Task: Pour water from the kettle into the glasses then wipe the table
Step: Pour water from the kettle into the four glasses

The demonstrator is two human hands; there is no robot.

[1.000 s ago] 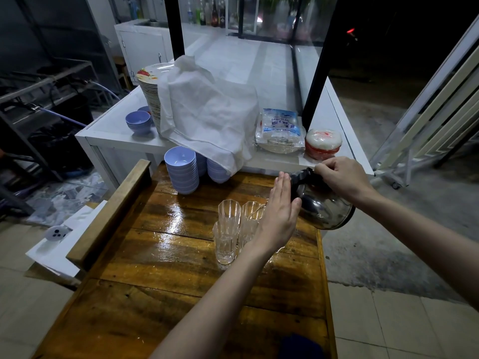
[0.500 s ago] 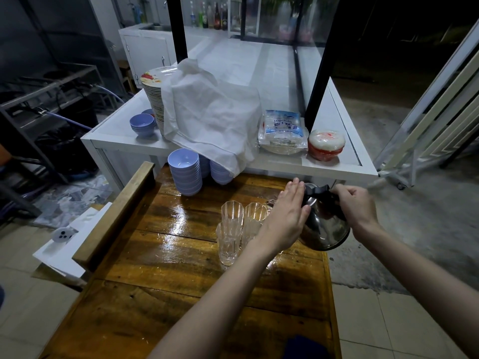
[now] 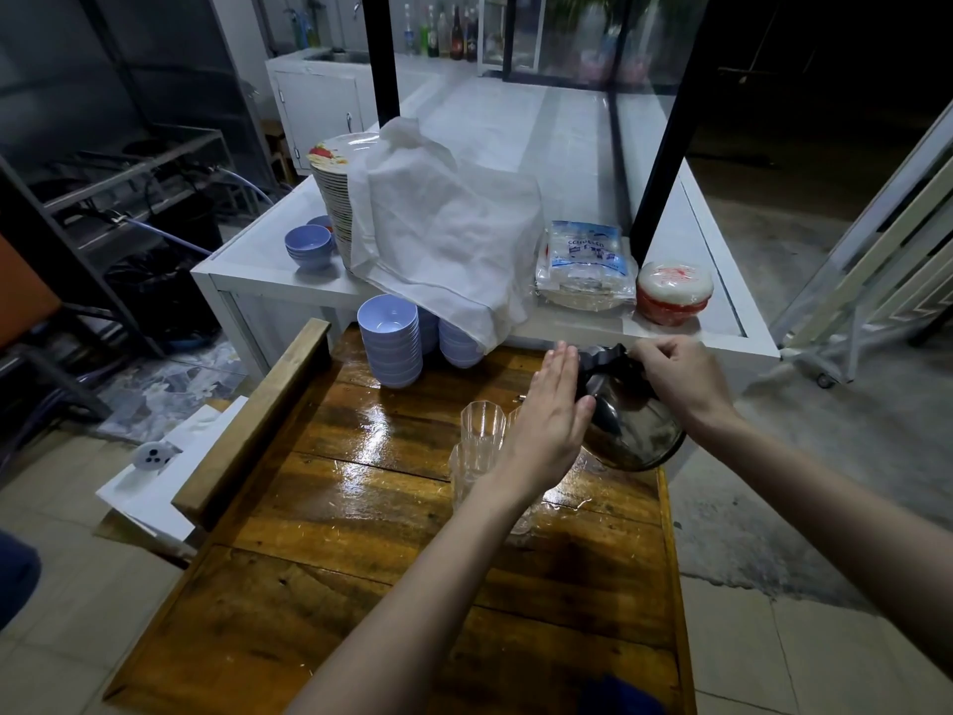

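- Right hand (image 3: 675, 374) grips the kettle (image 3: 634, 436) by its black top, tilting it.
- Left hand (image 3: 546, 425), fingers straight, presses the kettle's side, seemingly steadying it.
- Glasses (image 3: 482, 430) stand just beneath the left hand.

my left hand (image 3: 554, 420) is flat, fingers straight and pressed together, pointing away from me, with the palm turned right and laid against the kettle (image 3: 637, 438). its bare forearm runs up from the bottom of view. my right hand (image 3: 680, 376) comes in from the right, fingers curled round the kettle's black handle, wrist bent down.
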